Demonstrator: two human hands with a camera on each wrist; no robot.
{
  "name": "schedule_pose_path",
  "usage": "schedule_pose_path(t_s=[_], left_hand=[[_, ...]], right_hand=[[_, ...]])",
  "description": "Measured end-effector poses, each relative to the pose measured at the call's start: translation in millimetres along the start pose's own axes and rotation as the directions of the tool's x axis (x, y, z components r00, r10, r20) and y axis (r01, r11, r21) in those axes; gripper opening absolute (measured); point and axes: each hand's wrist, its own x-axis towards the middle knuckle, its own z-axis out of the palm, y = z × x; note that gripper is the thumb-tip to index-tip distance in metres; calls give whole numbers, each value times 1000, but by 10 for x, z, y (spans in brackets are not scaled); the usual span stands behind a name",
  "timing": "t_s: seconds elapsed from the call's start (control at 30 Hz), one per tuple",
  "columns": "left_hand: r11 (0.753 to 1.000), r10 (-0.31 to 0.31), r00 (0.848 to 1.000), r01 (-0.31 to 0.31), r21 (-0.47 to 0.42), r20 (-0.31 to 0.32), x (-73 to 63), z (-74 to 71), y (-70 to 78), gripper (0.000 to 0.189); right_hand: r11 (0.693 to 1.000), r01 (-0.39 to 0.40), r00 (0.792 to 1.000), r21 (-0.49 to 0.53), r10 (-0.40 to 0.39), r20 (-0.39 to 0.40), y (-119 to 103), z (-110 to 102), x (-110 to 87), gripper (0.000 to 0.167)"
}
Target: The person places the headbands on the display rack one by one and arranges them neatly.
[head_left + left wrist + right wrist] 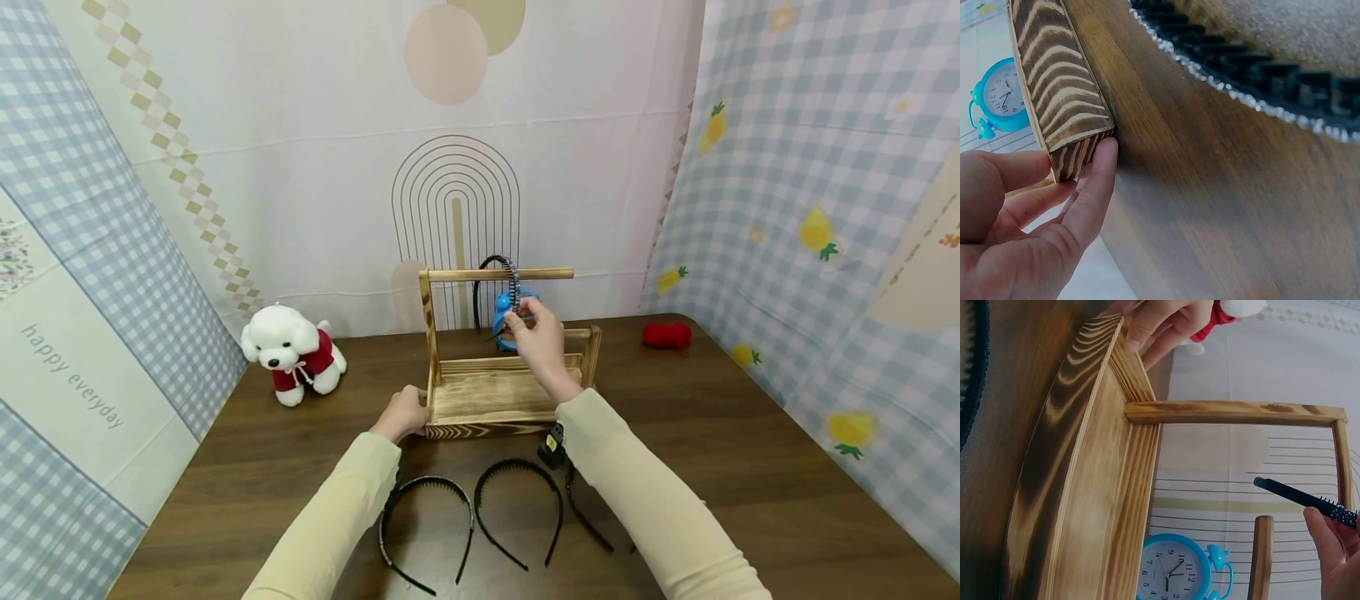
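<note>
A wooden display stand [487, 402] with a tray base, a left post and a top rod stands on the table. My left hand [405, 412] grips the tray's left front corner; in the left wrist view the thumb lies on one side of the wood [1071, 94] and fingers on the other. My right hand [542, 340] pinches a black toothed headband [514, 282] with sparkly trim near one end. Its arch passes over the top rod [543, 273], its other arm hanging behind. In the right wrist view that headband's tip [1285, 489] juts past the fingers.
In front of the stand lie several more black headbands, one at left [471, 517], one in the middle [517, 464] and one partly under my right arm [588, 517]. A blue alarm clock [501, 310] stands behind, a plush dog [279, 342] at left, a red bundle [666, 336] at right.
</note>
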Motion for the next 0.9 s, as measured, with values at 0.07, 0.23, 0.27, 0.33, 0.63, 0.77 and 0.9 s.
schedule_pose_path(t_s=[0.07,0.23,0.27,0.33,0.63,0.77,0.9], left_hand=[[1000,2,1000,-2,2,1,-5,0,2,42],[1000,15,1000,-14,14,-9,-8,-4,2,41],[1000,15,1000,-15,10,-10,-10,-5,3,41],[1000,13,1000,-13,3,-10,-12,-6,2,41],[999,34,999,-34,1,-18,17,18,-27,39],[999,39,999,-40,-5,-25,23,21,-29,37],[999,46,999,-47,-9,-23,8,20,-32,36]], right_hand=[[1000,16,1000,-2,-16,3,-12,38,-6,18],[998,58,998,13,-58,8,-46,154,-11,12],[998,62,998,13,-63,8,-49,180,-10,11],[998,67,998,13,-67,9,-61,225,-12,10],[986,108,992,-131,-99,74,-67,348,6,14],[969,144,987,-201,-127,96,-70,396,19,14],[959,157,982,-237,-126,143,-82,456,13,10]])
